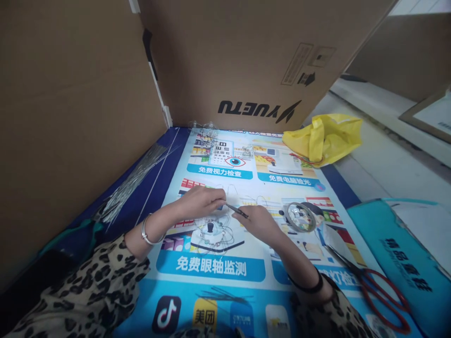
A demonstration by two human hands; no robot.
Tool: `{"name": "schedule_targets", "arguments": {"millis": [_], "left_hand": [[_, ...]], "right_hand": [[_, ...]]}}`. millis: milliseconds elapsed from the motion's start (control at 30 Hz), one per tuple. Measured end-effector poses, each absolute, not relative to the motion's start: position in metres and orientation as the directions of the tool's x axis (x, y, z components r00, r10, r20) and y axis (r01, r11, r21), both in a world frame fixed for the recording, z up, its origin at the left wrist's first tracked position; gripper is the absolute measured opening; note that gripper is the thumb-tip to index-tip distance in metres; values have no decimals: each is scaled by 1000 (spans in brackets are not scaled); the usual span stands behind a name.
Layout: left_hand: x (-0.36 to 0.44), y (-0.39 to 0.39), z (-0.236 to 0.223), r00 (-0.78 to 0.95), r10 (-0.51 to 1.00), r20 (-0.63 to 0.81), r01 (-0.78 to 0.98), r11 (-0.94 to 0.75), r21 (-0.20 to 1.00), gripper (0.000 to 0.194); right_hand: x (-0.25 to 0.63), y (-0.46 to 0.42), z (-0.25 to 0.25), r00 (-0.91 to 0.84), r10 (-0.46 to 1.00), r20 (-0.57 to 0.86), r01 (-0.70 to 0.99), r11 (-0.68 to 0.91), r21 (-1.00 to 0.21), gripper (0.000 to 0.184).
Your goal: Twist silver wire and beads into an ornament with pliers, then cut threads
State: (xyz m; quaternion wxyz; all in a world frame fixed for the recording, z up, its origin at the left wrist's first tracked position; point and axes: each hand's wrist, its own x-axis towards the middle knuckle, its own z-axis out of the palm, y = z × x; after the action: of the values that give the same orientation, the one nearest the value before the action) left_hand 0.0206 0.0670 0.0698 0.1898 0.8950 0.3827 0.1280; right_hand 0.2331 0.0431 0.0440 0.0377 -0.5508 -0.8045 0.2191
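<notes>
Silver wire loops (217, 244) lie on the printed sheet (253, 188) below my hands. My right hand (259, 225) grips a slim dark tool (237, 211); my left hand (200, 202) pinches closed at its tip, contents hidden. Fine wirework, I judge, needing steady alignment.

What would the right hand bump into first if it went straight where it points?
Probably the left hand: the thin dark tool in the right hand points at its fingertips. How deep each lies is unclear here.
</notes>
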Motion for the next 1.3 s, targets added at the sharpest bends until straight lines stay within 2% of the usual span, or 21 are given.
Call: {"name": "schedule_targets", "arguments": {"millis": [267,400,533,667,867,1067,1300], "left_hand": [[18,62,65,671,738,76,651,-635,415,19],[15,60,60,669,740,69,647,-625,436,19],[2,56,53,651,744,149,611,-630,480,17],[-15,44,50,647,729,223,574,-658,487,21],[-13,8,48,641,762,91,667,-612,426,15],[6,-3,42,618,785,42,698,-572,430,15],[8,-2,37,637,764,98,660,-607,442,19]], "right_hand": [[228,40,39,-396,911,-118,902,362,-233,30],[227,37,37,-383,921,-76,917,369,-148,20],[229,34,31,-383,924,2,920,382,-90,12],[231,34,20,-409,903,130,906,419,-59,14],[234,33,11,-495,825,272,857,515,-2,16],[234,32,9,-551,777,305,823,566,47,16],[232,32,13,-578,763,288,808,584,76,16]]}}
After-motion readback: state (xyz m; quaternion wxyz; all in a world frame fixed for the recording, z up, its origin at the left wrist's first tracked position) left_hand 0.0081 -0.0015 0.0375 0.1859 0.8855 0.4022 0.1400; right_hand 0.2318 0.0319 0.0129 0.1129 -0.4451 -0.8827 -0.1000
